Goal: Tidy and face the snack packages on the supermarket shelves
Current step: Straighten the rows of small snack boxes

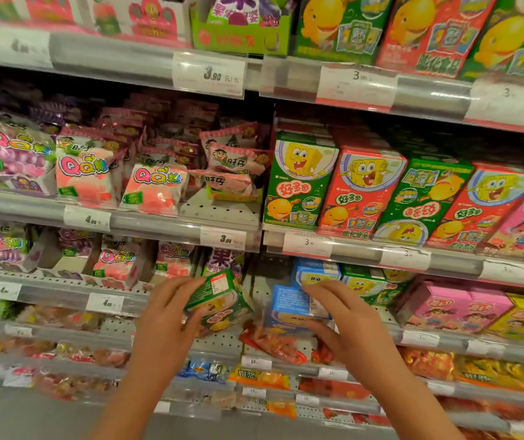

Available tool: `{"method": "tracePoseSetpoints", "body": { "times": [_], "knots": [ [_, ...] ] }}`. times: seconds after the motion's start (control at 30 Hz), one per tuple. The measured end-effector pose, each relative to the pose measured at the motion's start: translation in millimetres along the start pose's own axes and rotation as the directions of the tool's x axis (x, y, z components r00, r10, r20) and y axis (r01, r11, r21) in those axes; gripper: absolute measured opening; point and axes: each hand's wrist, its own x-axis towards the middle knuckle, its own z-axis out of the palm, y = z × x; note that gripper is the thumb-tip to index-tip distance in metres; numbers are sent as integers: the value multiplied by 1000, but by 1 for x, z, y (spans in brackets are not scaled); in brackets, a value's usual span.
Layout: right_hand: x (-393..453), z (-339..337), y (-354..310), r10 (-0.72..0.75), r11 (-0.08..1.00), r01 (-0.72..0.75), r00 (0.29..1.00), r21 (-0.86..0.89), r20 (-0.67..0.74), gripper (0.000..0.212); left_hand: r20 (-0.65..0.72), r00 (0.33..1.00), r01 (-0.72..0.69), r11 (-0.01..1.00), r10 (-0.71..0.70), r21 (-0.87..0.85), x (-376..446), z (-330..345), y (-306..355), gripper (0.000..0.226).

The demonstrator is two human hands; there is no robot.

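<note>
Indoors, grey pegboard shelf [222,342], left hand [165,315] gripping green box [219,300], right hand [346,322] gripping blue box [289,304]

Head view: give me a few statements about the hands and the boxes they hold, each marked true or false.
1. The left hand holds a green box. True.
2. The green box stands upright on the shelf. False: it is tilted, held in front of the shelf.
3. The right hand grips a blue box. True.
4. The right hand holds a pink box. False: the pink boxes sit on the shelf, to the right of that hand.
5. The price tag on the upper rail reads 3.90. True.
</note>
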Motion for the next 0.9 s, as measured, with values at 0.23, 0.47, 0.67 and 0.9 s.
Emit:
{"method": "tracePoseSetpoints", "body": {
  "times": [0.23,0.47,0.67,0.9],
  "knots": [
    [42,29,-21,24,996,-19,998,-84,55,59,-86,994,70,996,-65,51,-17,-37,-22,52],
    [58,53,-21,-36,963,36,999,-266,4,58,-81,992,102,994,-97,51,-31,-40,-24,55],
    [63,55,-9,-61,940,52,998,-336,-14,57,-44,999,-6,999,8,45,-26,-26,-15,54],
    [58,68,-5,-10,927,21,999,-374,32,62,-36,999,-9,1000,10,26,-18,-13,-14,54]
  ]
}}
